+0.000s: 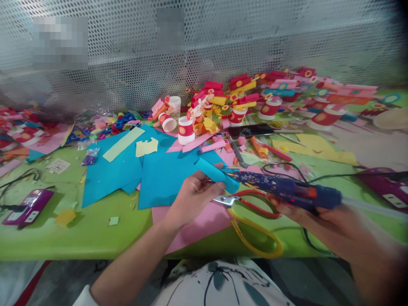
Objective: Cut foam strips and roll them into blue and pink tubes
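My left hand [194, 191] is closed around a rolled piece of blue paper [212, 170], tilted down to the right. In my right hand [306, 216] is a dark blue glue gun [280, 187] with a clear glue stick out of its back. Its nozzle tip is at the blue roll; I cannot tell whether it touches. Scissors [259, 225] with one red and one yellow handle lie below the roll, their blades partly hidden by my left hand. Under my hands are blue sheets [162, 182] and a pink sheet [204, 231].
Paper cups [186, 131] with red bands and paper decorations line the back of the green table [102, 238]. Purple power strips sit at the left [28, 208] and right [382, 187], with black cords. A dark phone [250, 130] lies among paper scraps. Behind stands a perforated metal panel [127, 55].
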Demonstrator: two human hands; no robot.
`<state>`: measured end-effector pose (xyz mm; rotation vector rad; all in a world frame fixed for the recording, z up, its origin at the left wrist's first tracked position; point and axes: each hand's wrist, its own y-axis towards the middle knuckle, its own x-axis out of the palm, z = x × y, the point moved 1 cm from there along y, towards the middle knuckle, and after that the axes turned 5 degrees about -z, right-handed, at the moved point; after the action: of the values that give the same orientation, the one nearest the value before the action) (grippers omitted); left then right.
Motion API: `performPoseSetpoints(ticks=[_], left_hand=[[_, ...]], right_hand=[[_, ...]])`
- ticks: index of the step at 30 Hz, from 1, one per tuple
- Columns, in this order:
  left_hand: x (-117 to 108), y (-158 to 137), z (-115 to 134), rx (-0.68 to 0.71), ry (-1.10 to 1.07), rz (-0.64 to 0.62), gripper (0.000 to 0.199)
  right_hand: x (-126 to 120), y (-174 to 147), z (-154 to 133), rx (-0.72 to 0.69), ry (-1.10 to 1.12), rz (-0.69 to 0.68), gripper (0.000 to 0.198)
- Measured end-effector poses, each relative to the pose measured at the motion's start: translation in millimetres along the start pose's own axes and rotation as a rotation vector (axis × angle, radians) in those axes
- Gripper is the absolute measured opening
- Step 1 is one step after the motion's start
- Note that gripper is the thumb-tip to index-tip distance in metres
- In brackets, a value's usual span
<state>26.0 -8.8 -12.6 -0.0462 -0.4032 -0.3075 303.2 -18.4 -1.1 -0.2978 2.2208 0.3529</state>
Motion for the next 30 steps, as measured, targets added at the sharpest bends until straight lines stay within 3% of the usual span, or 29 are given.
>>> performPoseSetpoints(ticks=[3, 9, 16, 24, 30], left_hand=[[0, 0, 0, 0.003, -0.009, -0.010, 0.027], [1, -1, 2, 0.002, -0.017, 0.023, 0.026], [0, 0, 2, -0.007, -0.016, 0.047, 0.027], [-4, 0, -2, -0.019, -0.019, 0.077, 0.040], [-4, 0, -2, -0.016, -0.043, 0.067, 0.033]], right_hand=[[-2, -1, 3, -0.103, -0.017, -0.064, 0.038], [-4, -5, 6, -0.161, -0.063, -0.039, 0.033], [-7, -3, -9, -0.158, -0.071, -0.001, 0.037], [-8, -9, 8, -0.212, -0.191, 0.006, 0.034], [-9, -13, 11, -0.157, -0.175, 0.000, 0.030]])
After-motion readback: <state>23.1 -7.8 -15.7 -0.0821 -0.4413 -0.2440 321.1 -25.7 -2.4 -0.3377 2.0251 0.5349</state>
